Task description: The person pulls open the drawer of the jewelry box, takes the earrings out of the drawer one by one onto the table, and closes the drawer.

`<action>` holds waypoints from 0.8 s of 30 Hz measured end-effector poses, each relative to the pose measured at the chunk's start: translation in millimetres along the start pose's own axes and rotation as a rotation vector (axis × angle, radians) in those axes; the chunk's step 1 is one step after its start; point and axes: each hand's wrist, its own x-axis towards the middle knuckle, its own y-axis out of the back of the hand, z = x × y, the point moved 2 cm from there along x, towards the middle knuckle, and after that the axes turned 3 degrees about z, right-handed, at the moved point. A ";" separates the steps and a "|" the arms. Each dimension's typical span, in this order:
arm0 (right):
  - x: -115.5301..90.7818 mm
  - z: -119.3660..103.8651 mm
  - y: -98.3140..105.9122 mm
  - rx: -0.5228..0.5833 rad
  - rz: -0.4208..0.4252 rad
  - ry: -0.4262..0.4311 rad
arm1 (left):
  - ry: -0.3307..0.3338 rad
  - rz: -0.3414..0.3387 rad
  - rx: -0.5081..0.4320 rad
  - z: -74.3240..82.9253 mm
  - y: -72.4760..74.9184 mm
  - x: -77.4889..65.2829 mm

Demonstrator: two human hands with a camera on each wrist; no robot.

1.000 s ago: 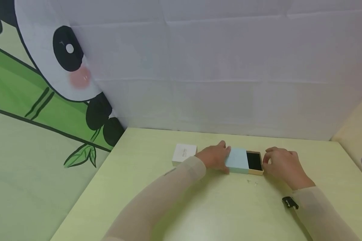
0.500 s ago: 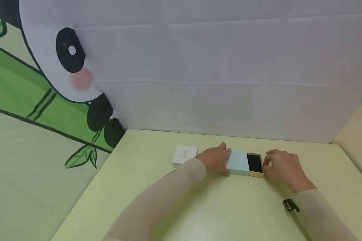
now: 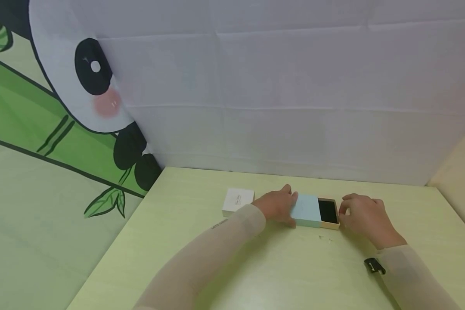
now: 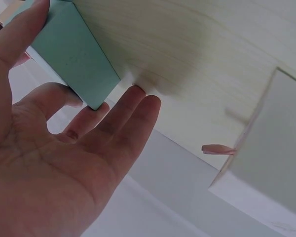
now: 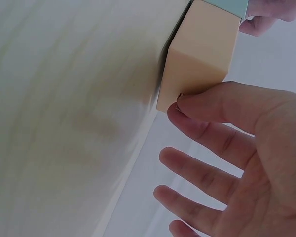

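A light blue drawer-style box [image 3: 307, 210] lies on the table toward its far side, its tan drawer [image 5: 200, 47] partly out to the right and showing a black inside [image 3: 327, 211]. My left hand [image 3: 277, 206] grips the left end of the blue sleeve, thumb on the near side and fingers round the end and far side. With thumb and index finger, my right hand [image 3: 366, 218] pinches a small pull tab [image 5: 179, 98] on the drawer's end face; most of the tab is hidden by the fingertips. The other right fingers are spread apart in the right wrist view.
A white box [image 3: 238, 199] with small print on top stands left of my left hand, a pinkish ribbon tab [image 4: 218, 149] sticking out of its side. Small bits [image 3: 325, 238] lie on the table in front of the blue box. A white cloth wall [image 3: 279, 107] rises behind.
Both hands and the box hold their places; the drawer stands out about as far as before. Only the head view has tilted slightly.
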 end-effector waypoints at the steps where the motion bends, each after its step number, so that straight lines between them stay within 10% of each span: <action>1: 0.0 0.2 -0.3 0.001 0.001 0.000 | 0.001 0.000 -0.001 0.1 -0.2 0.1; 24: 3.8 2.2 -1.5 0.006 0.017 0.021 | 0.007 0.009 -0.002 1.6 0.1 4.3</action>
